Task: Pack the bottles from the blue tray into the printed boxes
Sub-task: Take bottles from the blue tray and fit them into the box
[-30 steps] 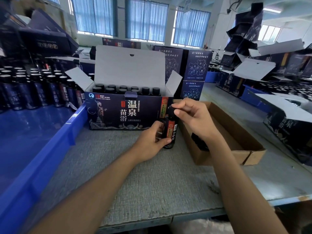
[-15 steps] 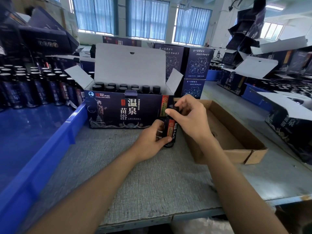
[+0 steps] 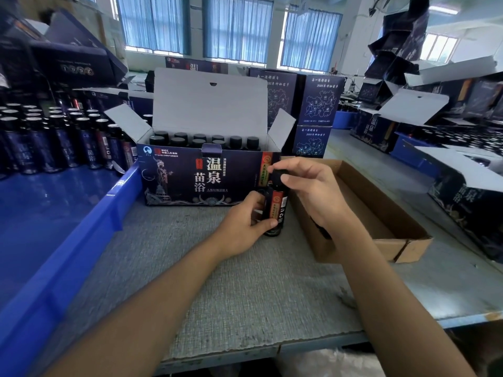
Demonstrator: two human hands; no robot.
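Here both forearms reach in from the near edge of the grey-matted counter [image 3: 217,289] and meet at one small dark glass bottle with a red label [image 3: 275,209]. The left hand [image 3: 245,224] comes from the lower left, its thumb and curled fingers gripping the lower body of the bottle. The right hand [image 3: 307,186] arches over from the right, wrist raised, and pinches the bottle's black cap [image 3: 276,174] between thumb and fingertips.

The bottle is slim and cylindrical, and its label carries gold print and a white patch along the right edge. It stands on the counter with its base down and its cap up, its long axis upright with a slight lean.

It sits just in front of the right end of the open dark-blue printed cardboard box [image 3: 196,180], between that box and a shallow brown cardboard tray [image 3: 381,213]. Rows of black-capped bottles [image 3: 206,140] already fill the box. To the left, the blue plastic tray [image 3: 81,235] holds more upright bottles [image 3: 62,142] at its far end.
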